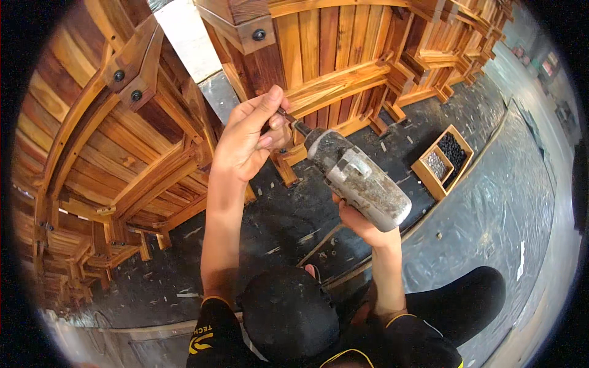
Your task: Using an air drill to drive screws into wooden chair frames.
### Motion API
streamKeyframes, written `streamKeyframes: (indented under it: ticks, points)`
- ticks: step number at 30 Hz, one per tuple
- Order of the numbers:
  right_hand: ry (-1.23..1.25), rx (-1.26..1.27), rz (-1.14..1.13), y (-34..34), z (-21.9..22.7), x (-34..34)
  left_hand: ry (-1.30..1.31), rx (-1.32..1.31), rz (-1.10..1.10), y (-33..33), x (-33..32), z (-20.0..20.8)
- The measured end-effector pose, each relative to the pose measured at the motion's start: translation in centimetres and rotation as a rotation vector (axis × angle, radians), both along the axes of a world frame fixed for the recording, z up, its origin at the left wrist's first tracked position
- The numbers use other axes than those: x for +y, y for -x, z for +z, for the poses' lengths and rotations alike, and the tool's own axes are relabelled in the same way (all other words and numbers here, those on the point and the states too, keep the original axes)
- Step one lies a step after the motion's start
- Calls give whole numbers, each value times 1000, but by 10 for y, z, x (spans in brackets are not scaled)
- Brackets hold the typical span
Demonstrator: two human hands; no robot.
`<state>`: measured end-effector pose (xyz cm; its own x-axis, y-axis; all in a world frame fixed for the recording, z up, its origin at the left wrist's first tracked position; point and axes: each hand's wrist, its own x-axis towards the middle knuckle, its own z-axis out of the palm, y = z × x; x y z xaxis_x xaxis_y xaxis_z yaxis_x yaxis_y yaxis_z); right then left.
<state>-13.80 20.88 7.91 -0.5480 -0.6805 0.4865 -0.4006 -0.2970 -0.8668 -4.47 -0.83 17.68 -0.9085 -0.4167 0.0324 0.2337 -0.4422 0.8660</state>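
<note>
At the right of the frame, a wooden box [427, 181] lies on the black floor sheet [276, 224], its interior split by a thin divider. The compartment toward the lower left holds a heap of small silvery metal pieces [436, 165], and the longer one beyond it is filled with small black pieces [453, 149]; both heaps are too fine for me to name closer. The box is pale, straight-walled and rectangular.

In the middle of the frame I hold a power driver [359, 178], tilted, its narrow dark nose toward the upper left. Its rounded body is scuffed grey-white, smeared with brown grime. My right hand [356, 219] is closed around its underside, with most of the fingers hidden behind the body. My left hand [254, 132] has thumb and fingers curled in a pinch at the nose; I cannot tell whether a separate small part sits between them.

Slatted wooden furniture [325, 40] fills the top, reddish and honey-toned, with curved rails and a round black bolt [259, 35] in a corner block. More curved woodwork [83, 52] stands at the left. Pale chips are scattered on the floor sheet, and wrinkled, glossy plastic sheeting [485, 211] spreads at the lower right.
</note>
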Motion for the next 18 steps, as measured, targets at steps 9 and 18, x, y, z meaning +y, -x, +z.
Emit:
streamKeyframes:
  ticks: [9,18]
  points:
    - [61,5,-61,-10,11,-13,31,67,171,10,22,-6]
    - [-95,66,-136,1,-25,0,-545,-146,354,-26,65,-160]
